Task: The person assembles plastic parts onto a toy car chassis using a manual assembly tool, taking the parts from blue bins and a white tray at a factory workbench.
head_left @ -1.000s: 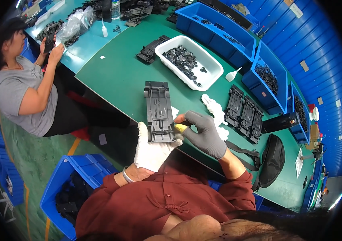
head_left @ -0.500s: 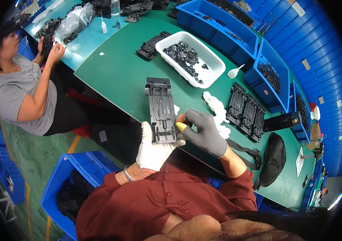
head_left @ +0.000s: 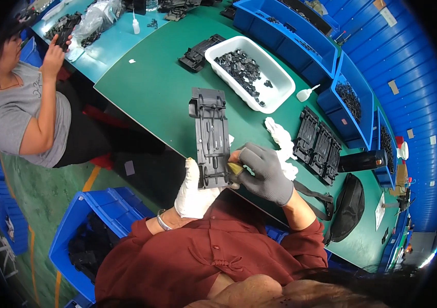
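A long black plastic chassis [head_left: 212,138], which looks like a toy car's underbody, stands tilted up before me over the table's near edge. My left hand [head_left: 196,195], in a white glove, grips its lower end, with the thumb along the left side. At the lower right edge of the chassis is my right hand [head_left: 265,172], in a grey glove with a yellow covering on one fingertip. Its thumb and fingers are pinched together against that edge. Whatever small piece may lie between them is hidden.
On the green table [head_left: 151,97] stands a white tub [head_left: 285,95] of small black parts. Finished-looking chassis [head_left: 317,146], a white cloth [head_left: 279,136], a squeeze bottle [head_left: 306,93] and a black pouch [head_left: 348,208] lie rightward. Blue bins [head_left: 349,131] line the back. A co-worker [head_left: 33,113] sits left.
The chassis is tipped slightly more upright, and my right fingers have curled closer against its lower right edge. The view has shifted a little. The co-worker's hands have risen with a black part.
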### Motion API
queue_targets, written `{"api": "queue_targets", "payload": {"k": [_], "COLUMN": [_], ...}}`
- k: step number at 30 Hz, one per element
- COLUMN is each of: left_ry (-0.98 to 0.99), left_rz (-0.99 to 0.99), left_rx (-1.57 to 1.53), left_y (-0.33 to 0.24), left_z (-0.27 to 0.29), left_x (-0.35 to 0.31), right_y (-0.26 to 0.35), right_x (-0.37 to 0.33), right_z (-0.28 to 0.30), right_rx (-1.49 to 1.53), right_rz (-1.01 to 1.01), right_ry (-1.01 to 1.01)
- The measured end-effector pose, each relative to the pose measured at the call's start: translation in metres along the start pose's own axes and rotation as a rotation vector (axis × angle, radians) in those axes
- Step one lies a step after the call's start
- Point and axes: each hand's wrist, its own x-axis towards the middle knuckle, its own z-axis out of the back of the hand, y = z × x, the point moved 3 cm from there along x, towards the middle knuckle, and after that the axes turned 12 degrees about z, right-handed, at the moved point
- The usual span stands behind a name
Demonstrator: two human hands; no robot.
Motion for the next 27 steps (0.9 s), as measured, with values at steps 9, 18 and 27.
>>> {"api": "queue_targets", "payload": {"k": [9,18,27], "left_ry": [-0.037,-0.068,-0.03], "left_rz": [0.068,0.11,0.06], "left_rx": [0.087,0.284,0.518], "left_y": [-0.006,-0.009,-0.016], "left_z": [0.001,0.009,0.013], "left_x": [-0.003,-0.009,-0.012], "right_y": [-0.002,-0.002,-0.003], "right_x": [0.0,-0.003,-0.007], "right_z": [-0.004,-0.008,-0.012], "right_rx": [-0.089,-0.143,-0.174], "right_rz": [0.1,0.178,0.301], "right_ry": [0.015,-0.018,-0.124]}}
